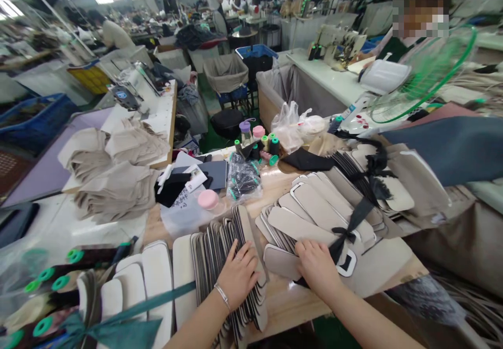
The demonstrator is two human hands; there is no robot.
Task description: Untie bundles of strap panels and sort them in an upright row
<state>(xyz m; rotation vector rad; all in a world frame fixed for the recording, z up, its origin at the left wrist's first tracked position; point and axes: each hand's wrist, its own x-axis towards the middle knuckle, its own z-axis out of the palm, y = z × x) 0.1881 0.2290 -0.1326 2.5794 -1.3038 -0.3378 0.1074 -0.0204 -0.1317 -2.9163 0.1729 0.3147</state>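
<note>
My left hand [239,275] lies flat, fingers spread, on a fanned row of beige insole-shaped pieces [220,249] with dark edges on the wooden table [283,299]. My right hand [316,268] rests palm down on a single beige piece [280,261] at the foot of another overlapping stack of beige pieces [314,207]; its fingers curl over the piece's edge. A black ribbon bow [346,233] lies across that stack just right of my right hand. White padded pieces [151,281] sit left of my left hand, crossed by a teal ribbon [129,320].
Thread spools [265,147], a pink lid [208,198], plastic bags [291,123] and folded beige cloth [118,171] crowd the far table. A green fan [424,71] and a seated person are at right. Spools with green ends [51,281] lie at left.
</note>
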